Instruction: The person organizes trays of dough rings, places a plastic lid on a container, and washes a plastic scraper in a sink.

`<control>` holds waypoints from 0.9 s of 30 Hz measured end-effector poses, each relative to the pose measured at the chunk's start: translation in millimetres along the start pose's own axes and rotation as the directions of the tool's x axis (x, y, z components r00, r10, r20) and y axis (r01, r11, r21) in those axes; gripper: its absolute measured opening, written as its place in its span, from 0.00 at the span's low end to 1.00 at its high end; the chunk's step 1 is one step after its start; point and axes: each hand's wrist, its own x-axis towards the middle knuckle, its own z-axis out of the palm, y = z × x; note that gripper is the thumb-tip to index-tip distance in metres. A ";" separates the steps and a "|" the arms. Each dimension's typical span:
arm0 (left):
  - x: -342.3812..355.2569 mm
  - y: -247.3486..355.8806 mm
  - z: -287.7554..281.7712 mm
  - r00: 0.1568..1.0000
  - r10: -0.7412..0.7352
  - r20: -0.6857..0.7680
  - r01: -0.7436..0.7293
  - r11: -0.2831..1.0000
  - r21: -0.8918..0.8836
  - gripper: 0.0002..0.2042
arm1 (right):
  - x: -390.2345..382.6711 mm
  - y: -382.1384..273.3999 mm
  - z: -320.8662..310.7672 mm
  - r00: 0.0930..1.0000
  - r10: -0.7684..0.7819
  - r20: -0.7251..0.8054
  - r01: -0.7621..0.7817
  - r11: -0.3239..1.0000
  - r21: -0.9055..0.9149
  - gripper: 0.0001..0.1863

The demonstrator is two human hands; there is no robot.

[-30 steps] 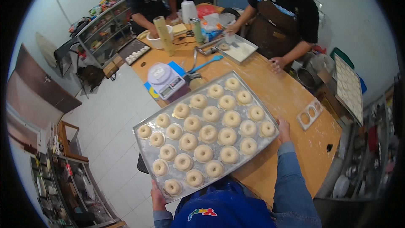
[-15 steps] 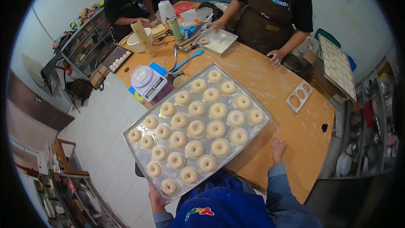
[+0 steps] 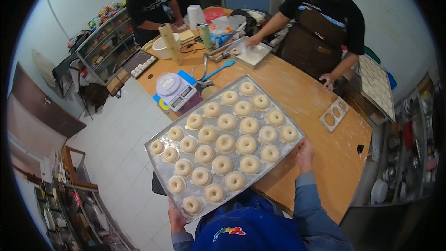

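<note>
I hold a large metal tray (image 3: 162, 169) tilted over the near left part of the wooden table. On it are rows of pale, raw dough rings (image 3: 225, 143), each on a small round sheet. My left hand (image 3: 176, 217) grips the tray at its near left corner, the fingers partly hidden beneath. At the right edge, my right hand (image 3: 305, 155) is closed on the rim, with its fingertips under the tray. A white kitchen scale (image 3: 175, 90) stands just beyond the tray's far left side.
Across the table (image 3: 288, 83), a person in a brown apron (image 3: 312, 42) reaches into a floured metal pan (image 3: 253, 56). Another person (image 3: 151, 9) works at the far left. A cutter frame (image 3: 334, 114) lies at right. A second dough tray (image 3: 375, 83) stands beyond the table.
My right hand has gone from a loose fist beside the tray to gripping its right edge. The view has shifted a little, and the apron-wearer's hand has moved within the pan.
</note>
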 end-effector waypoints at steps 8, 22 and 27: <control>-15.4 26.7 10.5 0.990 0.027 -0.140 -0.021 0.999 0.048 0.25 | 59.3 -14.8 14.9 0.905 0.126 0.406 -0.152 0.988 0.031 0.25; -10.1 19.0 -19.6 0.938 0.096 -0.334 -0.069 0.993 0.091 0.23 | 26.6 -8.1 42.0 0.969 0.142 0.204 -0.152 0.988 0.035 0.16; -22.5 32.5 -43.8 0.936 0.135 -0.324 -0.104 0.988 0.112 0.25 | 6.4 -0.3 33.1 0.985 0.008 0.170 -0.005 1.000 -0.014 0.18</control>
